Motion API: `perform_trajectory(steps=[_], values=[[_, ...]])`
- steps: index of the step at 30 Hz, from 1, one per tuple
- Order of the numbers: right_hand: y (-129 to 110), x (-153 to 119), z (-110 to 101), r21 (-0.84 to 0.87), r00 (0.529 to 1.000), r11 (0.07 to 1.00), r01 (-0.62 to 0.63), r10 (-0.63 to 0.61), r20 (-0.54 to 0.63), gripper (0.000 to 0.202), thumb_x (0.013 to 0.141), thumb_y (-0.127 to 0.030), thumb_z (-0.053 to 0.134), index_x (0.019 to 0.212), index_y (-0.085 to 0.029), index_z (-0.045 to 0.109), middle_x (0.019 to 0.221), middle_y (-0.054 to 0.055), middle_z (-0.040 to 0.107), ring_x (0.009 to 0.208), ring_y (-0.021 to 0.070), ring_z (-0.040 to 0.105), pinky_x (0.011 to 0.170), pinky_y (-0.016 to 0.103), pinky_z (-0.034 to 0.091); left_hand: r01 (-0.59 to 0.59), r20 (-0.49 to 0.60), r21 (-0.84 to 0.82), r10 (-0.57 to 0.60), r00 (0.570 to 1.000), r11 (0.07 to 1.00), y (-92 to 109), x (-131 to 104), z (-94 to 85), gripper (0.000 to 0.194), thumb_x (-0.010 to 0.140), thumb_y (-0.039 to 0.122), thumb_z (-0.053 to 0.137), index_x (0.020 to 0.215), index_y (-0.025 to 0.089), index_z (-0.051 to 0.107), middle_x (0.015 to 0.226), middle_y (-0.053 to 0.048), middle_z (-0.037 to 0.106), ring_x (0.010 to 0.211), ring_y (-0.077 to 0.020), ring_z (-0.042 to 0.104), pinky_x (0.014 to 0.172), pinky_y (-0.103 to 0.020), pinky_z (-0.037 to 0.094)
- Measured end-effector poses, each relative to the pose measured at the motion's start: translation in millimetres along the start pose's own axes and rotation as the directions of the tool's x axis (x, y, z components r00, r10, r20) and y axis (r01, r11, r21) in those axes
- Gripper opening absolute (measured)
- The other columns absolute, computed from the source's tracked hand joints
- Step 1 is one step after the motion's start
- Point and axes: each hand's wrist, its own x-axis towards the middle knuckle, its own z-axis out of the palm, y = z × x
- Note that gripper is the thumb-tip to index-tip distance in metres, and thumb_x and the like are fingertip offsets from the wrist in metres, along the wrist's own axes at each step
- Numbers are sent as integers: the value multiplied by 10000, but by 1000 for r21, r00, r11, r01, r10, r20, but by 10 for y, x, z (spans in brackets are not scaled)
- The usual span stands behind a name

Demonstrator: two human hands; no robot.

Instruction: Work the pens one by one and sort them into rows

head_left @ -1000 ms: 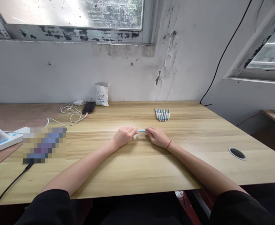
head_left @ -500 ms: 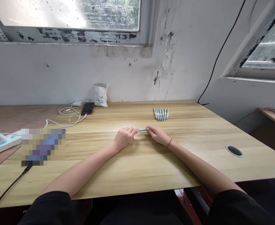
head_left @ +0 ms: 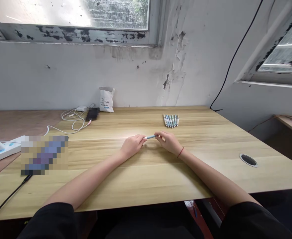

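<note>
A slim light-blue pen (head_left: pixel 151 136) is held between my two hands, just above the wooden table (head_left: pixel 141 179). My left hand (head_left: pixel 133 146) pinches its left end, which shows a bit of white. At the other end, the thumb and fingers of my right hand (head_left: pixel 169 142) are closed on the pen; their grip hides its tip. Farther back, a row of several similar pens (head_left: pixel 171 121) in pale blue, green and beige lies side by side on the table.
A white pouch (head_left: pixel 106 99) stands against the wall. Left of it are a blurred black box (head_left: pixel 92 114) and a coiled white cable (head_left: pixel 72 115). A blurred dark device (head_left: pixel 45 155) lies beside a white power strip (head_left: pixel 5 151). A round cable hole (head_left: pixel 248 160) is at right.
The pen's right end has risen slightly, so it tilts a little more. My right fingers have shifted on it. The whole view has moved slightly.
</note>
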Motion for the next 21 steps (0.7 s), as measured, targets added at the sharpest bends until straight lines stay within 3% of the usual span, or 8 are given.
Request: perform_trajectory(steps=[4, 7, 12, 16, 21], values=[[-1, 4, -8, 212, 979, 960, -181, 156, 128, 263, 880, -355, 452, 843, -187, 651, 733, 23, 676, 635, 133, 574, 618, 245, 420, -106, -47, 65, 109, 993, 992, -92, -1, 35, 278, 943, 363, 344, 1097, 243, 543, 994, -31, 598, 799, -126, 593, 666, -219, 440], [31, 4, 23, 307, 968, 918, -249, 223, 117, 251, 852, -362, 488, 804, -177, 651, 740, 32, 679, 660, 139, 589, 612, 248, 434, -147, -26, 109, 151, 988, 983, -104, -10, 51, 266, 943, 334, 349, 1109, 252, 541, 963, -26, 594, 760, -123, 591, 644, -224, 441], [65, 0, 47, 374, 966, 891, -257, 232, 110, 325, 791, -412, 565, 997, -166, 621, 848, 47, 666, 677, 135, 580, 597, 249, 447, -178, -20, 130, 182, 983, 975, -88, -10, 54, 239, 931, 251, 369, 1094, 232, 542, 928, -32, 606, 795, -139, 592, 671, -239, 441], [40, -6, 32, 274, 958, 926, -261, 212, 196, 336, 870, -398, 443, 790, -157, 664, 696, 33, 659, 612, 131, 544, 586, 252, 413, -190, -18, 161, 196, 981, 968, -94, -12, 65, 262, 912, 205, 391, 1132, 239, 531, 908, -28, 615, 787, -150, 593, 662, -246, 433], [4, -13, 50, 303, 979, 931, -202, 182, 93, 252, 803, -383, 558, 905, -176, 658, 787, 38, 663, 654, 131, 550, 582, 240, 413, -190, 20, 195, 190, 982, 962, -109, -16, 88, 404, 864, 131, 428, 1222, 308, 492, 816, -3, 605, 753, -150, 583, 653, -238, 428]])
